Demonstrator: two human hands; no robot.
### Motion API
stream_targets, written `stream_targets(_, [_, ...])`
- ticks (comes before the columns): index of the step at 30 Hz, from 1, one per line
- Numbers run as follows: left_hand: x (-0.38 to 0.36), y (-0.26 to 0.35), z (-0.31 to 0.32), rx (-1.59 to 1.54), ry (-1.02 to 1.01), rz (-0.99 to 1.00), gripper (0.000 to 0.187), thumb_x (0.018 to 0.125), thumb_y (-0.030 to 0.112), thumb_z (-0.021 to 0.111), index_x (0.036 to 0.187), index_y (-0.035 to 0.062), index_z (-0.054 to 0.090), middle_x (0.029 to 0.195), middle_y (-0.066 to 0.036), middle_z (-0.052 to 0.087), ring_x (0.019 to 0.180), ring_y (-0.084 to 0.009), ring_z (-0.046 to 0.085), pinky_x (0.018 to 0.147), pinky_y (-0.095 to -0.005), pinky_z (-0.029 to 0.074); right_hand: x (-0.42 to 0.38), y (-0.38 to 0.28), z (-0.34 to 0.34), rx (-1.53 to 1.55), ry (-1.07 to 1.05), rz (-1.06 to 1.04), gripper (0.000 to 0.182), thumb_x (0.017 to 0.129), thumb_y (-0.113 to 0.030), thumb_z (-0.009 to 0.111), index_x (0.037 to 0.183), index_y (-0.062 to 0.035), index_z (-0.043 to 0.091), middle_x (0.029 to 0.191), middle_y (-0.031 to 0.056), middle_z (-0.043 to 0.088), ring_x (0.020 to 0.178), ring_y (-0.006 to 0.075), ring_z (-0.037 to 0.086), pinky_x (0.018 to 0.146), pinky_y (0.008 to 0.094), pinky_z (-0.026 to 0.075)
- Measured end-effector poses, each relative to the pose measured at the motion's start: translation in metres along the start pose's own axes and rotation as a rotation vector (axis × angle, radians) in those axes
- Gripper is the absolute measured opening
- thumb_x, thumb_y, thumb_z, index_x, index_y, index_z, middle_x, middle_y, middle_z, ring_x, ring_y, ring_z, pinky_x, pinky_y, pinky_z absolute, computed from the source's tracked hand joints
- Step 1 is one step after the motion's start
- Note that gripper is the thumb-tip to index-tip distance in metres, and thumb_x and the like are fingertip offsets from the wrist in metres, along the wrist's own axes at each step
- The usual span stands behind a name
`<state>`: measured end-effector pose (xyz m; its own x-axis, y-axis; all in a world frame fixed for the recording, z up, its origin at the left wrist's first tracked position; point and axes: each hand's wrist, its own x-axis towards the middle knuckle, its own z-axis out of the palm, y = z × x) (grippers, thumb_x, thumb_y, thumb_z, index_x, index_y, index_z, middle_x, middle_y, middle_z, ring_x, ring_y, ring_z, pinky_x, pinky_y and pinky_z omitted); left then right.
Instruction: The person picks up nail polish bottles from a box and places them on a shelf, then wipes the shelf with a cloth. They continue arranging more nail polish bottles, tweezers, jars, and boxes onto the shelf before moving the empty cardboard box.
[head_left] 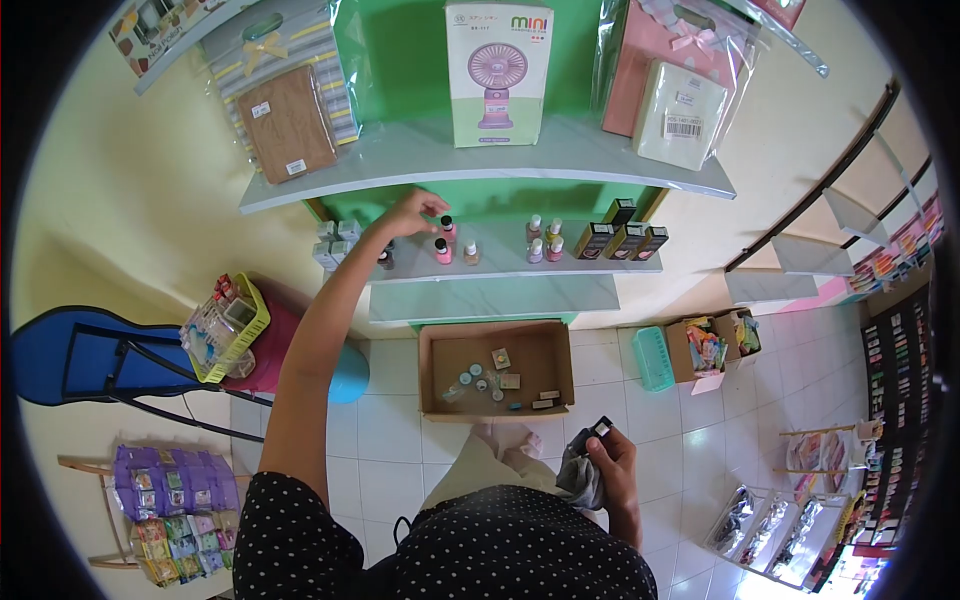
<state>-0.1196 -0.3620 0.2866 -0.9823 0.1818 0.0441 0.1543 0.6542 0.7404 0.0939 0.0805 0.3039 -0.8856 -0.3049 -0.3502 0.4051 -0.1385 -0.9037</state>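
My left hand [416, 212] reaches over the narrow grey shelf, its fingers apart and slightly curled. Right beside the fingertips stands a pink nail polish bottle [448, 232] with a black cap. Another pink nail polish [443, 252] and a beige one with a white cap [471, 254] stand close in front. Dark bottles [386, 258] are partly hidden by my forearm. Down near my waist, my right hand [614, 468] is closed around a grey cloth [579, 478] and a small black item with a white label [600, 428].
Farther right on this shelf are several light polish bottles [535, 248] and black boxes [627, 240]. A mini fan box [497, 75] stands on the shelf above. On the floor, a cardboard box [440, 402] holds small items. A yellow basket [262, 318] sits at the left.
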Motion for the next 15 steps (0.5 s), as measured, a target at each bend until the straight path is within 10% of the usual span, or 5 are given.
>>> stream_targets(4, [-0.059, 0.064, -0.005, 0.696, 0.428, -0.030, 0.034, 0.070, 0.004, 0.061, 0.103, 0.0020, 0.054, 0.092, -0.015, 0.058, 0.086, -0.0275, 0.055, 0.073, -0.0355, 0.045, -0.001, -0.004, 0.003, 0.006, -0.006, 0.012, 0.025, 0.078, -0.016, 0.061, 0.090, 0.0051, 0.054, 0.080, 0.0094, 0.059, 0.068, 0.0110, 0.056, 0.061, 0.0229, 0.046])
stream_targets(7, [-0.126, 0.156, 0.045, 0.403, 0.471, -0.153, 0.027, 0.075, 0.014, 0.057, 0.099, 0.0022, 0.055, 0.088, -0.017, 0.057, 0.083, -0.0305, 0.054, 0.074, -0.0372, 0.043, 0.003, -0.004, 0.008, -0.006, 0.005, -0.040, 0.026, 0.077, -0.015, 0.062, 0.090, 0.0054, 0.054, 0.080, 0.0099, 0.059, 0.070, 0.0113, 0.056, 0.063, 0.0231, 0.047])
stream_targets(9, [-0.155, 0.192, 0.096, -0.109, 0.128, 0.082, 0.016, 0.074, 0.010, 0.060, 0.088, 0.0012, 0.058, 0.093, -0.012, 0.060, 0.083, -0.0189, 0.059, 0.068, -0.0288, 0.046, 0.007, -0.005, 0.014, -0.142, -0.021, -0.072, 0.027, 0.075, -0.016, 0.065, 0.089, 0.0049, 0.054, 0.081, 0.0094, 0.059, 0.072, 0.0115, 0.056, 0.064, 0.0241, 0.047])
stream_targets(12, [-0.173, 0.219, 0.154, -0.597, -0.187, -0.119, 0.032, 0.080, 0.019, 0.060, 0.101, -0.0043, 0.055, 0.090, -0.012, 0.060, 0.080, -0.0138, 0.057, 0.066, -0.0254, 0.046, 0.015, -0.012, 0.034, -0.331, -0.117, -0.112, 0.026, 0.073, -0.014, 0.066, 0.087, 0.0041, 0.054, 0.079, 0.0087, 0.060, 0.073, 0.0118, 0.056, 0.064, 0.0254, 0.047])
stream_targets(15, [-0.177, 0.227, 0.161, -0.502, 0.000, -0.179, 0.033, 0.080, 0.020, 0.060, 0.101, -0.0056, 0.055, 0.086, -0.010, 0.060, 0.076, -0.0119, 0.057, 0.064, -0.0247, 0.045, 0.024, -0.007, 0.046, -0.429, -0.094, -0.198, 0.026, 0.071, -0.012, 0.067, 0.086, 0.0036, 0.054, 0.077, 0.0090, 0.059, 0.072, 0.0132, 0.056, 0.064, 0.0271, 0.047])
